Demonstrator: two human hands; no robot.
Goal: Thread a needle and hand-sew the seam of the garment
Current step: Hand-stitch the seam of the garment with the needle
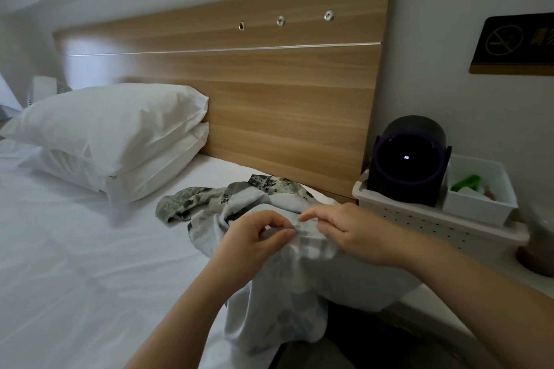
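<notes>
Pillows of white cotton [120,135], stacked two high, lie at left on the white bed sheet [60,249]. Centre: the grey leaf-printed cloth garment [284,308] drapes from bed to lap. The left hand [254,237] pinches a raised fold between thumb and curled forefinger. The right hand [347,228], just beside it, closes its fingertips on the same fold, which runs left to right between them. Needle and thread are too fine to discern. At right stands a white perforated plastic basket [419,219].
</notes>
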